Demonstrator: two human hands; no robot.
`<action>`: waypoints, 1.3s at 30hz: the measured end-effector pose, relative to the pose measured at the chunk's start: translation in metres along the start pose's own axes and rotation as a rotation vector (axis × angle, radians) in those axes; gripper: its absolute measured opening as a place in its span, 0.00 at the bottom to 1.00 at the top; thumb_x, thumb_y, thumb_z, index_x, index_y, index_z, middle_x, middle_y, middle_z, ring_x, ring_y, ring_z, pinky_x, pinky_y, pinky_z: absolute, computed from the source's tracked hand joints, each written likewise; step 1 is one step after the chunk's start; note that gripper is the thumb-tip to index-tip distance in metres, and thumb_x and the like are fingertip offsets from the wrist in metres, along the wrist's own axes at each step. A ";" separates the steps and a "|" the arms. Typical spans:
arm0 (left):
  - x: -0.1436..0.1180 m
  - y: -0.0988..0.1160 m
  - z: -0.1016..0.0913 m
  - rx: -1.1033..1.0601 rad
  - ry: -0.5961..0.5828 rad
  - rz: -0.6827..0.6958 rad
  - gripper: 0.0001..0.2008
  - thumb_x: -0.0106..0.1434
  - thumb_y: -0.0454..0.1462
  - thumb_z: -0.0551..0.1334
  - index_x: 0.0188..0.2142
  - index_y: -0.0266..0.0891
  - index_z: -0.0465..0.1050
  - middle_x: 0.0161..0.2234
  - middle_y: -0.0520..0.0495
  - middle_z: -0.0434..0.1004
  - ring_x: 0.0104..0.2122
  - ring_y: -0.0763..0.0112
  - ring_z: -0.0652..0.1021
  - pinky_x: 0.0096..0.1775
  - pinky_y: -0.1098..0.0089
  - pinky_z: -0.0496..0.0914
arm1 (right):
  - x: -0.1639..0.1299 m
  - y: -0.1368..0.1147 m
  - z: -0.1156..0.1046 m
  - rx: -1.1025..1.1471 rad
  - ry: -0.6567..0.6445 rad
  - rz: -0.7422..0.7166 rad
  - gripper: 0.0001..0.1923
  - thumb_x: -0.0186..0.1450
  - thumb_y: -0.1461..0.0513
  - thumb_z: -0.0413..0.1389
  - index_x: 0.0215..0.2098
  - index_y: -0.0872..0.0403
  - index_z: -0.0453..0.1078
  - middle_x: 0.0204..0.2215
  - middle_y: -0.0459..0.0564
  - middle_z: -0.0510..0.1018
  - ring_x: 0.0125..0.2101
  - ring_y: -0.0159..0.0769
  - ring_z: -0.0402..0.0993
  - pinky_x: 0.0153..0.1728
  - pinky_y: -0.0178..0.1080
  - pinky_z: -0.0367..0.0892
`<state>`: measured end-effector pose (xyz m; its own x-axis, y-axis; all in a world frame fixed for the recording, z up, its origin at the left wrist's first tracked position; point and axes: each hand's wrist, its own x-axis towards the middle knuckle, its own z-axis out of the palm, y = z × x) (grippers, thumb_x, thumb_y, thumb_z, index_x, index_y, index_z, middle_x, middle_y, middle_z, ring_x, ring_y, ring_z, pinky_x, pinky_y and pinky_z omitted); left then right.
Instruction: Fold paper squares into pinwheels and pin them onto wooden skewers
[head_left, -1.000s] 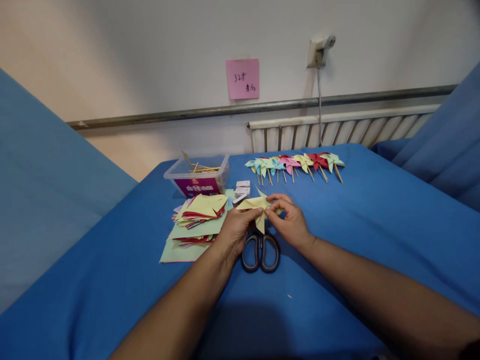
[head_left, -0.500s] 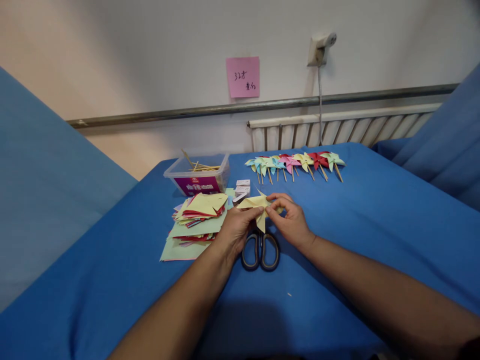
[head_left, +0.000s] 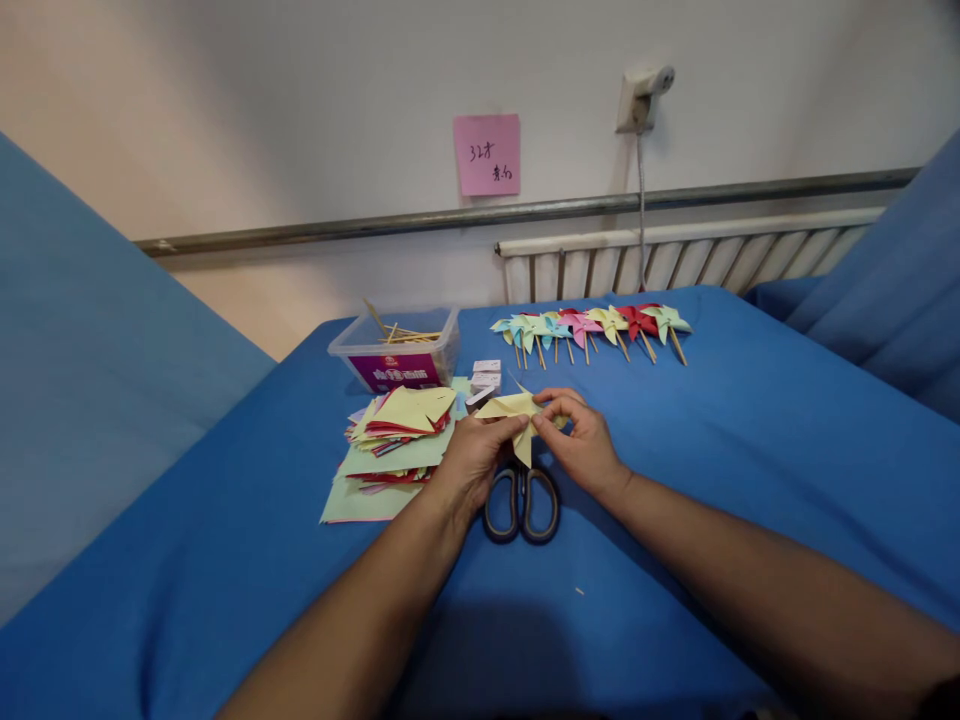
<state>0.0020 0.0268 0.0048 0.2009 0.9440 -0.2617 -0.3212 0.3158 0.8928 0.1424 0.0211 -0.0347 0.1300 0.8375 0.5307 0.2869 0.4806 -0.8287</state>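
Note:
A yellow paper pinwheel [head_left: 510, 405], its corners folded inward, is held between both hands above the table. My left hand [head_left: 480, 455] pinches its left side, thumb on top. From the right, my right hand [head_left: 581, 440] grips it near the centre with thumb and fingers closed. Whether a pin is at the centre I cannot make out. Just below the pinwheel lie scissors [head_left: 521, 505] with dark handles; their blades are hidden under the paper and hands. Beyond the left hand stand small white boxes [head_left: 486, 375] and a dark stapler-like object [head_left: 480, 398].
Stacks of coloured paper [head_left: 409, 415] lie left of my hands. Behind them stands a clear plastic tub [head_left: 394, 345] holding wooden sticks. Several finished pinwheels on sticks [head_left: 581, 325] line the table's back edge. A tiny pale scrap [head_left: 579, 591] rests on the blue cloth.

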 end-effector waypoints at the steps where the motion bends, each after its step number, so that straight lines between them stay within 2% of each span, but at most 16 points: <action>1: 0.000 0.000 0.001 0.002 0.004 0.005 0.13 0.44 0.33 0.71 0.32 0.31 0.79 0.27 0.44 0.79 0.24 0.70 0.75 0.33 0.68 0.70 | 0.000 0.000 0.000 0.001 0.000 0.000 0.06 0.59 0.61 0.57 0.24 0.51 0.67 0.39 0.52 0.76 0.43 0.41 0.72 0.48 0.46 0.65; 7: -0.001 0.002 0.002 0.018 -0.003 0.036 0.13 0.45 0.30 0.69 0.33 0.31 0.79 0.27 0.44 0.80 0.25 0.69 0.76 0.31 0.71 0.69 | -0.001 -0.004 -0.001 0.064 -0.022 0.029 0.07 0.60 0.59 0.57 0.26 0.52 0.68 0.41 0.52 0.76 0.45 0.41 0.72 0.50 0.46 0.64; 10: -0.001 0.008 -0.001 0.035 -0.057 -0.009 0.12 0.46 0.30 0.68 0.33 0.31 0.79 0.28 0.41 0.81 0.25 0.67 0.77 0.32 0.69 0.70 | 0.002 -0.003 -0.003 0.286 0.002 0.190 0.11 0.59 0.53 0.58 0.36 0.51 0.69 0.41 0.51 0.76 0.44 0.41 0.73 0.46 0.45 0.67; 13: -0.002 0.017 -0.007 0.135 -0.161 -0.117 0.07 0.46 0.32 0.68 0.27 0.29 0.79 0.27 0.38 0.80 0.25 0.65 0.77 0.32 0.67 0.71 | 0.008 0.001 -0.007 0.498 0.002 0.398 0.19 0.57 0.49 0.61 0.40 0.51 0.68 0.35 0.48 0.78 0.35 0.39 0.75 0.38 0.42 0.70; 17: -0.006 0.026 -0.011 0.217 -0.236 -0.148 0.09 0.44 0.31 0.67 0.29 0.30 0.79 0.27 0.39 0.80 0.25 0.65 0.77 0.32 0.68 0.70 | 0.016 0.006 -0.016 0.669 -0.212 0.530 0.21 0.56 0.47 0.61 0.39 0.53 0.70 0.29 0.47 0.76 0.28 0.35 0.72 0.32 0.39 0.67; 22: -0.009 0.030 -0.011 0.467 -0.254 -0.127 0.04 0.45 0.30 0.66 0.25 0.32 0.77 0.22 0.46 0.76 0.21 0.73 0.72 0.25 0.73 0.64 | 0.018 0.003 -0.025 0.648 -0.468 0.516 0.22 0.52 0.52 0.66 0.40 0.53 0.70 0.30 0.47 0.76 0.28 0.34 0.72 0.32 0.37 0.66; 26: -0.010 0.030 -0.009 0.696 -0.225 -0.063 0.04 0.44 0.31 0.66 0.23 0.33 0.75 0.20 0.50 0.72 0.19 0.76 0.68 0.22 0.74 0.58 | 0.015 0.000 -0.025 0.549 -0.568 0.516 0.22 0.48 0.56 0.69 0.38 0.53 0.70 0.28 0.43 0.74 0.26 0.31 0.71 0.30 0.36 0.65; 29: -0.009 0.029 -0.009 0.750 -0.249 -0.043 0.06 0.44 0.32 0.65 0.25 0.33 0.76 0.22 0.50 0.73 0.21 0.75 0.68 0.22 0.74 0.58 | 0.011 0.001 -0.020 0.531 -0.622 0.515 0.21 0.48 0.57 0.69 0.36 0.53 0.68 0.26 0.41 0.73 0.24 0.30 0.70 0.28 0.35 0.65; 34: -0.005 0.026 -0.012 0.799 -0.161 0.003 0.05 0.45 0.34 0.64 0.24 0.33 0.74 0.20 0.50 0.70 0.19 0.76 0.66 0.21 0.74 0.56 | 0.008 0.003 -0.014 0.549 -0.572 0.506 0.19 0.49 0.56 0.68 0.35 0.53 0.67 0.26 0.42 0.74 0.24 0.31 0.71 0.28 0.35 0.65; 39: -0.003 0.024 -0.015 0.778 -0.189 0.032 0.06 0.46 0.35 0.64 0.23 0.32 0.74 0.20 0.49 0.70 0.19 0.76 0.66 0.21 0.74 0.56 | 0.010 -0.001 -0.015 0.521 -0.474 0.486 0.18 0.51 0.55 0.67 0.36 0.53 0.69 0.27 0.43 0.74 0.25 0.31 0.71 0.29 0.36 0.65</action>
<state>-0.0202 0.0332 0.0210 0.3787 0.8972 -0.2271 0.3936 0.0660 0.9169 0.1576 0.0247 -0.0260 -0.3181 0.9461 0.0611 -0.1858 0.0010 -0.9826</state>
